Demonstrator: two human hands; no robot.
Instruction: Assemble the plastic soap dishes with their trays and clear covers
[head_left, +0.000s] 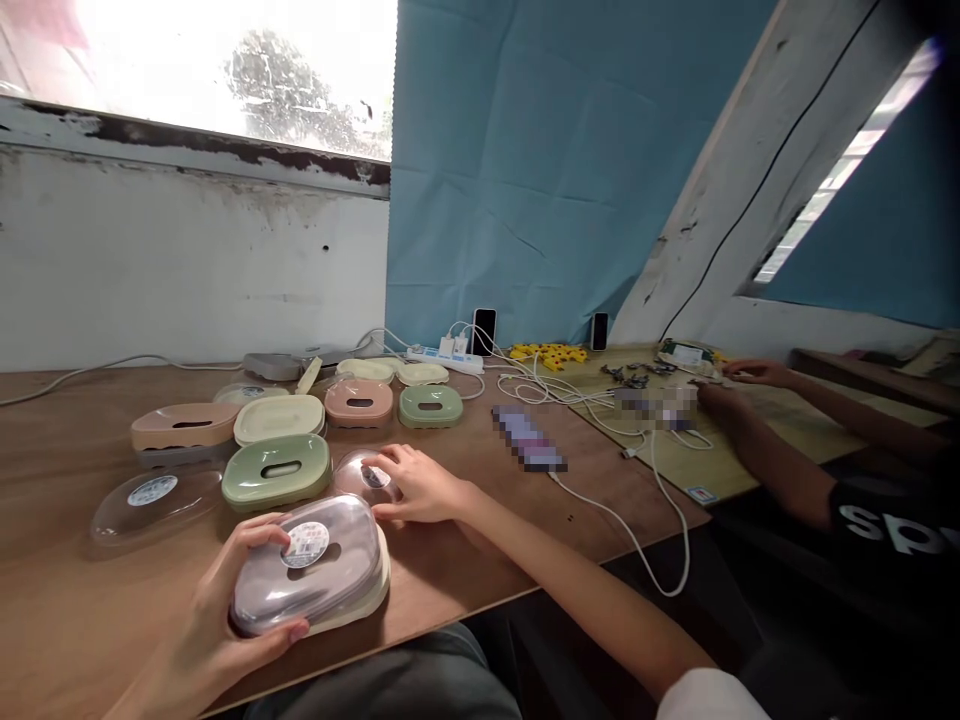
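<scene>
A clear-lidded box point(330, 580) is clamped by the left grip point(211, 608); whether a small clear lid point(353, 477) is clamped by the right grip point(421, 484) cannot be told.

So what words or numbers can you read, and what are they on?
"sp", then something unclear: black sleeve at the right.
Too small: round sticker on the clear lid under the left hand.
Too small: round stickers on other clear lids.
Too small: blue-and-white card at the right.
Blurred out: phone screen.
</scene>
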